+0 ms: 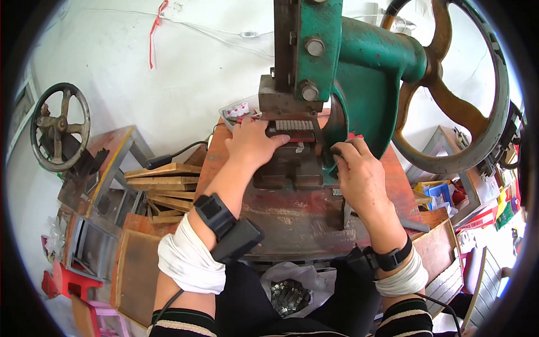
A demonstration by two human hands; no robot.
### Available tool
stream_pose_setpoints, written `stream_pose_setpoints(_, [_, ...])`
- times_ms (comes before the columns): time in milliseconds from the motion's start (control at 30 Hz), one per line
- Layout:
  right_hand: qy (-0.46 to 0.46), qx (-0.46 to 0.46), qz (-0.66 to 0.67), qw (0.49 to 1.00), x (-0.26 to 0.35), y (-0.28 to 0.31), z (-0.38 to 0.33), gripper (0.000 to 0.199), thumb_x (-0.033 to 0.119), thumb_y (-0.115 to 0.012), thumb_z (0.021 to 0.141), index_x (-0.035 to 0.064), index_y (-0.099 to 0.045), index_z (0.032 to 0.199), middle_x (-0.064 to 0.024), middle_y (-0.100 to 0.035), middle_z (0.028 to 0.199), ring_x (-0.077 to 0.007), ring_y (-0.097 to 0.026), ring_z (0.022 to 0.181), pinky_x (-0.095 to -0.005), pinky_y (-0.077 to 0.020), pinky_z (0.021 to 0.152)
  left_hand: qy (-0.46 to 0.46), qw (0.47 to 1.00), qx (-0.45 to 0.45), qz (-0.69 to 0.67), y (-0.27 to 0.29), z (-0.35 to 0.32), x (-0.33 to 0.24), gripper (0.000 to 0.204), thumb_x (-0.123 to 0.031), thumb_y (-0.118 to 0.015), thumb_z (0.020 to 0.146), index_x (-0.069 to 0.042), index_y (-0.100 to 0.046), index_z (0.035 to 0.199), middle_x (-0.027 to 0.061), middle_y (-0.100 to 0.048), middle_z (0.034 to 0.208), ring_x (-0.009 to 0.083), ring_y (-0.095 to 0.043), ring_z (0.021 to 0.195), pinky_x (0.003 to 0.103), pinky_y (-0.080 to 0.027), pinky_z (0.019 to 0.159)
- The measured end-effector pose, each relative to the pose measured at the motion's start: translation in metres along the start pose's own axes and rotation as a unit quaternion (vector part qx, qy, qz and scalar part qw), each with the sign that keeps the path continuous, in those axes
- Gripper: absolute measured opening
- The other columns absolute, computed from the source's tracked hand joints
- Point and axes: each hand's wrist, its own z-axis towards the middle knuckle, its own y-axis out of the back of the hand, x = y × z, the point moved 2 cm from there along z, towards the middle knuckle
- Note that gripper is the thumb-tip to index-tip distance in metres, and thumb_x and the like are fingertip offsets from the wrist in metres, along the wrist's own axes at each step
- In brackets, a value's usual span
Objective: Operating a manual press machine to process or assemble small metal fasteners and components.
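Far left item: dark spoked iron handwheel, well apart from both hands, off beyond the left fingers.
Stacked stock: flat wooden boards in a loose pile, left of the left forearm.
Left hand: palm down on the rust-red steel press table, fingers stretched flat and reaching rightward; fingertips lie at the edge of the small grey ribbed metal block in the die area. Whether they pinch anything cannot be told.
Ribbed block position: just beyond the left fingertips, under the grey steel ram, left of the right fingers.
Lower die: dark iron die base, between the two hands, just below the left fingertips.
Right hand: fingers curled, tips pressed to the right side of the die base by the green cast-iron press frame; what they grip is hidden.
Flywheel: large brown spoked flywheel, right of the right fingers.
Below the wrists: white plastic bag of small grey metal pieces.
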Motion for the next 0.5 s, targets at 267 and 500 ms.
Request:
stream_pose_setpoints(267, [0.000, 0.039, 0.042, 0.998, -0.007, 0.013, -0.018, 0.024, 0.006, -0.064, 0.086, 0.0080, -0.061, 0.110, -0.0128, -0.060, 0.105, -0.0375, -0.065, 0.082, -0.0459, -0.0544, 0.067, 0.018, 0.991, 0.130, -0.008, 0.008, 0.006, -0.006, 0.061, -0.050, -0.067, 0.084, -0.011, -0.062, 0.130, 0.0159, -0.060, 0.131, 0.0355, -0.057, 0.119, 0.038, -0.041, 0.103])
stream_pose_setpoints(500, [0.061, -0.004, 0.047, 0.997, -0.009, 0.047, -0.014, 0.027, 0.003, -0.069, 0.081, 0.0054, -0.062, 0.107, -0.0124, -0.060, 0.103, -0.0363, -0.065, 0.083, -0.0441, -0.0542, 0.067, 0.075, 0.993, 0.086, 0.020, -0.002, -0.020, -0.026, 0.060, -0.058, -0.059, 0.088, -0.022, -0.058, 0.135, 0.0109, -0.034, 0.153, 0.0383, -0.026, 0.141, 0.073, -0.025, 0.102])
